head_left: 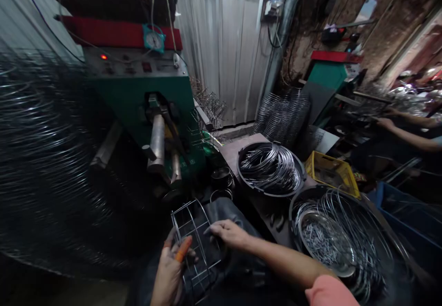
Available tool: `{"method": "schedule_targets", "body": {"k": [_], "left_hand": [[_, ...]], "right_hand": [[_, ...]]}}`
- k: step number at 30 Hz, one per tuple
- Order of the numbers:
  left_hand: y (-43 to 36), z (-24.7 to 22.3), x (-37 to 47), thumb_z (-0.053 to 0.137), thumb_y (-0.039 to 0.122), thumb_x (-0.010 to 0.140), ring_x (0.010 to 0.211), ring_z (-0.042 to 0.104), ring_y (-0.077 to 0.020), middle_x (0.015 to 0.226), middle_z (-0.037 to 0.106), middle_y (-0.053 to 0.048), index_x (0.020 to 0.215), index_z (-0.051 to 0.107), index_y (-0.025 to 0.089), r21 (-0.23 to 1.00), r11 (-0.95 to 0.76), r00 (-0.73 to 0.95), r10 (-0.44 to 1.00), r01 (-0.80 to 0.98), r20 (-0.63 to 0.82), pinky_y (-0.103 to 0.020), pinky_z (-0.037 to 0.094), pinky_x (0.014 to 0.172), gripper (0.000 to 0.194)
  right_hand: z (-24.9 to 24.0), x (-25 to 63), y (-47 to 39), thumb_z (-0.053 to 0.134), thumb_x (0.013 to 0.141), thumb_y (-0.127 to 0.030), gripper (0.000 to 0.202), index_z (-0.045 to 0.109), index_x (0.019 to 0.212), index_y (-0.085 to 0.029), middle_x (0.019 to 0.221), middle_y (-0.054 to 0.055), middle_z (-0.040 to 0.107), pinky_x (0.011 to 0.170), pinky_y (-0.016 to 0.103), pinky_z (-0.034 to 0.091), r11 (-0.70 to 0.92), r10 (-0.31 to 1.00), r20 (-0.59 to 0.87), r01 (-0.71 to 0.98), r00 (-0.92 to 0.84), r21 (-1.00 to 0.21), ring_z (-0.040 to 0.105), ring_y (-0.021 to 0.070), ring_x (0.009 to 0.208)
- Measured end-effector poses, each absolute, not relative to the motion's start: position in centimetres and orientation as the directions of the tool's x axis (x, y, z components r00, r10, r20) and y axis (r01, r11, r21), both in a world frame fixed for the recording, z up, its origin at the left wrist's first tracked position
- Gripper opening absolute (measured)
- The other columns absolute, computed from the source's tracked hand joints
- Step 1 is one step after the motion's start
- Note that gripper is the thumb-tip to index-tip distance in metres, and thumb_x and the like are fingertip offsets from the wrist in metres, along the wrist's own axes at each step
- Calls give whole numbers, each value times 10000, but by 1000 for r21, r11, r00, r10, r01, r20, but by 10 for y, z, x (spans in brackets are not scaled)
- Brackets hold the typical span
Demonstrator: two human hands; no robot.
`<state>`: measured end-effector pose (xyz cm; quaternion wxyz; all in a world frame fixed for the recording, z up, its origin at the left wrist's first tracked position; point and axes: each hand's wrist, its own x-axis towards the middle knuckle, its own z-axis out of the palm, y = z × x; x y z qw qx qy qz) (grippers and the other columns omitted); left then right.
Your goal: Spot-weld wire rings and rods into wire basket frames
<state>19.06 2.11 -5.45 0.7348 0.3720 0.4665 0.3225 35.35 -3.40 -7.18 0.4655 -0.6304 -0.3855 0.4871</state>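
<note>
A curved wire frame [193, 223] of thin shiny rods, welded into a grid, is held low over my lap. My left hand [174, 262] grips its lower left side, with orange coverings on the fingers. At the frame's right edge is my right hand [229, 233], its fingers curled and pressed together. Whatever those fingers pinch is too small or hidden to make out. Just ahead stands a green machine [138, 99] with a red top and thick metal electrode arms [158, 142].
Bent wires fill a round black tub [241, 170]; a second tub [293, 204] holds wires and a metal bowl [348, 269] of short pieces. Behind are a yellow crate [354, 181] and a blue bin [383, 200]. Stacked wire rings [51, 149] crowd the left. Another person's arm [407, 133] works at right.
</note>
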Motion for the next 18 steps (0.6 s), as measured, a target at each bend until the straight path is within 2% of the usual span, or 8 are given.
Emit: {"method": "schedule_targets", "body": {"k": [1,2,4,5,7,10,14,18], "left_hand": [[20,-56,191,737,295,614,537,523,-73,907,552,-8,1309,358,296,851,512,364,819,-115,-444,-213,469,501,791],[21,-57,192,726,322,628,500,491,-61,871,546,8,1319,344,319,859,501,359,824,-105,-437,-202,443,462,790],[24,-59,191,713,348,630,500,482,-65,842,538,19,1317,348,342,871,483,332,840,-94,-429,-184,400,418,778],[28,-59,190,715,347,618,524,498,-76,856,546,11,1298,377,332,872,480,318,845,-93,-431,-182,394,415,760],[36,-58,187,718,326,583,619,551,-115,917,569,-23,1217,466,275,864,491,290,848,-112,-444,-202,431,455,683],[49,-53,180,713,272,539,816,592,-199,983,582,-59,1030,555,205,834,524,233,844,-171,-482,-274,498,564,520],[60,-50,172,712,256,513,910,572,-233,947,583,-48,883,571,176,840,513,177,856,-175,-486,-282,503,576,404],[65,-53,165,729,320,528,873,560,-204,948,567,-42,930,573,172,855,505,201,855,-116,-478,-220,463,509,456]], "right_hand": [[-66,379,-32,517,791,-457,288,641,792,-198,730,22,601,664,293,450,-232,951,-158,273,267,-933,564,162,689],[-57,410,-30,551,780,-430,250,650,832,-206,851,48,631,778,321,436,-219,927,-23,492,373,-843,572,200,829],[-36,481,-22,504,829,-382,284,622,1014,-202,1089,99,598,904,339,384,-359,797,178,691,577,-628,524,236,1029],[-25,518,-17,479,847,-351,314,594,1083,-177,1145,128,570,913,339,380,-491,701,218,681,679,-544,508,243,1069],[-8,584,-7,498,843,-345,425,521,1188,-99,1177,200,526,888,368,396,-740,486,243,543,840,-398,487,285,1099],[0,650,8,610,769,-384,591,486,1210,-11,1186,262,496,853,411,415,-918,229,183,274,956,-287,476,345,1104],[-6,674,20,632,733,-212,415,598,1067,33,1047,278,570,785,383,440,-964,175,-22,167,984,-206,553,332,1010],[-12,677,19,583,740,-150,383,600,1004,126,939,357,567,668,367,430,-950,240,43,244,970,-196,582,326,935]]}}
